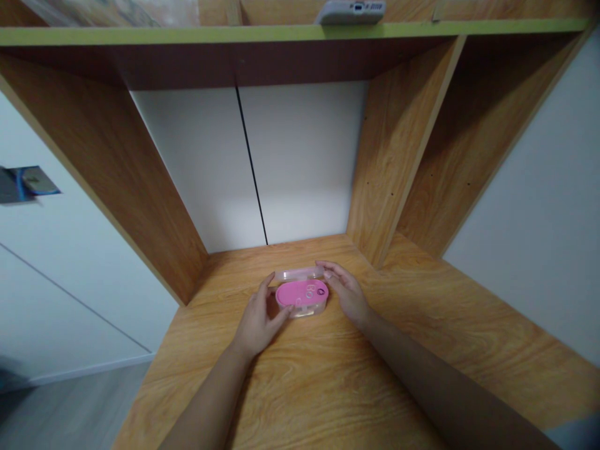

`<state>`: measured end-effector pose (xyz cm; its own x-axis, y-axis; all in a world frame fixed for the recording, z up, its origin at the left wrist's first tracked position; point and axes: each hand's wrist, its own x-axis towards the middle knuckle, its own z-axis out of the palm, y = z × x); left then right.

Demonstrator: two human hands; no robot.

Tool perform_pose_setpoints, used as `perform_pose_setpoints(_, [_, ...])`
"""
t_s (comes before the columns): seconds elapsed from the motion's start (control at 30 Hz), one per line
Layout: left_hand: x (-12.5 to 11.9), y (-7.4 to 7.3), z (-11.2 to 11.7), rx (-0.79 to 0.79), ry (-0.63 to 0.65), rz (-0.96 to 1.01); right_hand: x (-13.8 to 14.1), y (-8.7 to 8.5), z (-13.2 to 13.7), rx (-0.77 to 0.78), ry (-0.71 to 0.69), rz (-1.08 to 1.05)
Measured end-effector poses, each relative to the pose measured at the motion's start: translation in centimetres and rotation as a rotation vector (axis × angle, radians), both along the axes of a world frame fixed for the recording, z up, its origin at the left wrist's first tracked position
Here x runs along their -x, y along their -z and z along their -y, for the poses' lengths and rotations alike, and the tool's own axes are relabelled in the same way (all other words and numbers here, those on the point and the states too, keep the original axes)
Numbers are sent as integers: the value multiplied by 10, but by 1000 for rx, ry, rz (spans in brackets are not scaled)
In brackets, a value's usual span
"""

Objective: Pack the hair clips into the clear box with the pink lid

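A small oval case (302, 292) rests on the wooden desk, with a pink top bearing light lettering and a clear body. Behind the pink part stands its clear lid (299, 274), raised; whether a hinge joins the two cannot be made out. My left hand (259, 317) grips the left end of the case, thumb at the front and a fingertip by the lid's left end. At the lid's right end, my right hand (344, 289) holds it between thumb and fingers.
Around the wooden desk (328, 381) rise a left side panel (107, 137) and a right divider (398, 144). Overhead runs a shelf with a green edge (187, 35), carrying a phone (351, 12) and clear plastic wrapping (117, 11). A white wall (539, 219) borders the right.
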<state>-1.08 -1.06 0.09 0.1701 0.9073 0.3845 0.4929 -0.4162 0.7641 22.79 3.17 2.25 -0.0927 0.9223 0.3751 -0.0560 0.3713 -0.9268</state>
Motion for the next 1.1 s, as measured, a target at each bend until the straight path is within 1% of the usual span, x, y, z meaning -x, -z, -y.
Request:
perform_pose_setpoints(0.1, [2, 2, -1, 6, -3, -21, -1, -1, 0, -100, 27, 86])
perform_pose_setpoints(0.17, [2, 4, -2, 7, 1, -10, -1, 0, -1, -129, 23, 112])
perform_pose_setpoints(0.33, [2, 5, -3, 8, 22, 37, 0, 8, -4, -123, 6, 109])
perform_pose_setpoints(0.57, [3, 4, -4, -43, 45, -24, 0, 13, -5, -150, 10, 157])
perform_pose_setpoints(0.8, [3, -2, -2, -90, 65, -124, -2, 17, -8, -196, -15, 195])
perform_pose_setpoints(1.0, [2, -1, -3, -107, 65, -146, -2, 18, -7, -179, -56, 205])
perform_pose_setpoints(1.1, [2, -1, -3, -107, 56, -147, -1, 18, -4, -86, -125, 175])
